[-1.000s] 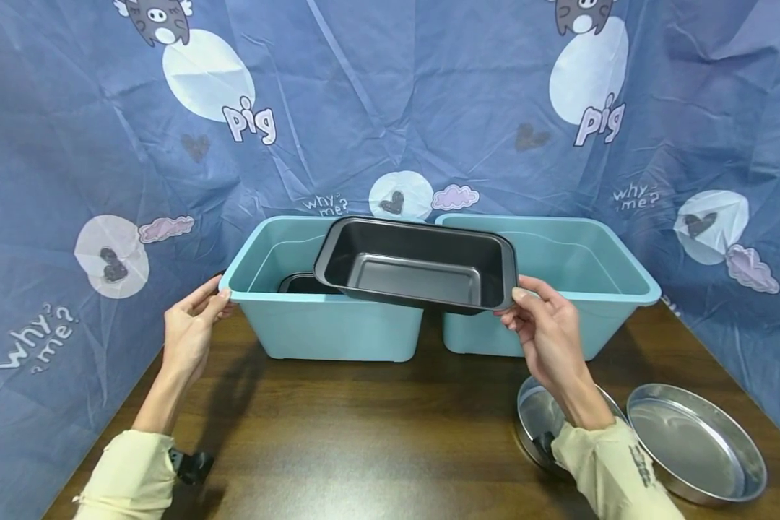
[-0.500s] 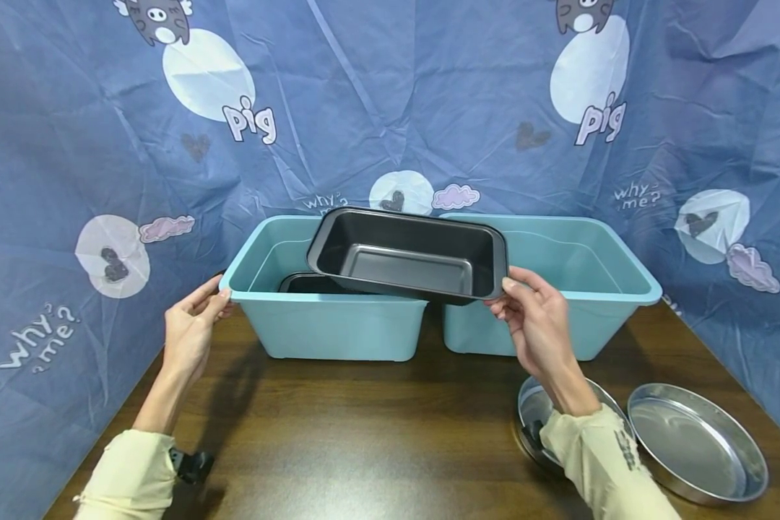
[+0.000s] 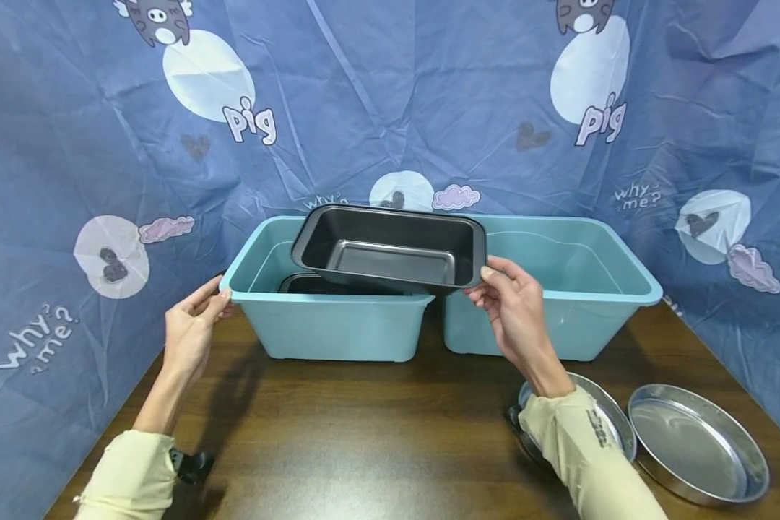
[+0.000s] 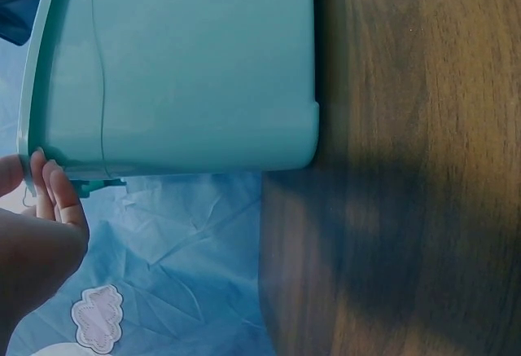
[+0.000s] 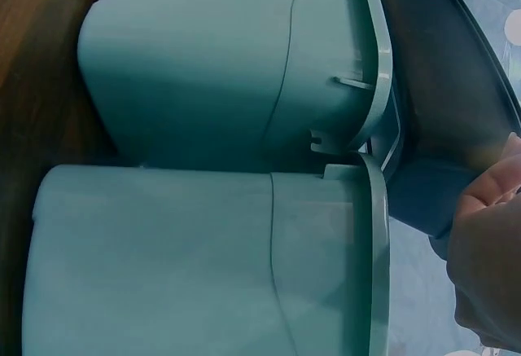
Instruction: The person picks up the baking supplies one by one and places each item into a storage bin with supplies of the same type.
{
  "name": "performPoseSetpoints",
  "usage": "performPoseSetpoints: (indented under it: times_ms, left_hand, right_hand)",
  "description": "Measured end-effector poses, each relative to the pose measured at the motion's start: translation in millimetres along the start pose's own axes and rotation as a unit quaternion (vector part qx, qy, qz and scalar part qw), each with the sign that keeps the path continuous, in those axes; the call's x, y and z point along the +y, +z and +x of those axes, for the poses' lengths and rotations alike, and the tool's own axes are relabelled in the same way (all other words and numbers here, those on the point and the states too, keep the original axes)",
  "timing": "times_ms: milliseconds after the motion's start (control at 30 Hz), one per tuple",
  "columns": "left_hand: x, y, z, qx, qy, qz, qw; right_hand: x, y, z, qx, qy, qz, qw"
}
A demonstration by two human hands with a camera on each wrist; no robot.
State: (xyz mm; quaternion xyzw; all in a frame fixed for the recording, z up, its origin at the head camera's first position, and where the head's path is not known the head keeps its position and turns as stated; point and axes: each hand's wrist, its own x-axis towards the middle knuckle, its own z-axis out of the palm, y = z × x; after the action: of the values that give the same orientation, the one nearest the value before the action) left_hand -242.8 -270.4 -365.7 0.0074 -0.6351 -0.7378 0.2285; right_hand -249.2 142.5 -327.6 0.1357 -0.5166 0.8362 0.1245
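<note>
A black loaf pan point(image 3: 390, 245) hangs tilted over the right part of the left teal bin point(image 3: 338, 328). My right hand point(image 3: 513, 307) pinches the pan's right end between thumb and fingers; in the right wrist view the pan point(image 5: 440, 87) stands above the bin rims. At the left bin's near left corner, my left hand point(image 3: 191, 325) grips the rim, thumb on one side and fingers on the other, as the left wrist view shows on the bin wall point(image 4: 195, 71). Inside that bin lies another black pan point(image 3: 299, 284), mostly hidden by the front wall and the held pan.
A second teal bin point(image 3: 572, 267) stands right of the first, with a narrow gap between. Two round metal pans lie at the right: one point(image 3: 614, 419) partly under my right sleeve, the other point(image 3: 695, 440) by the table edge. Blue printed cloth point(image 3: 390, 108) hangs behind.
My right hand has carried the loaf pan leftward and slightly up, from between the two bins to over the left one. The left hand stays on the rim.
</note>
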Motion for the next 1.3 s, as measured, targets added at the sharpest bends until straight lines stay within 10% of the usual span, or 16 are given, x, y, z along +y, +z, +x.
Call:
performPoseSetpoints:
  times_ms: [1300]
  left_hand:
    - [2.2, 0.9, -1.0, -0.003, 0.002, 0.001, 1.0000]
  right_hand:
    - [30, 45, 23, -0.036, -0.011, -0.122, 0.992]
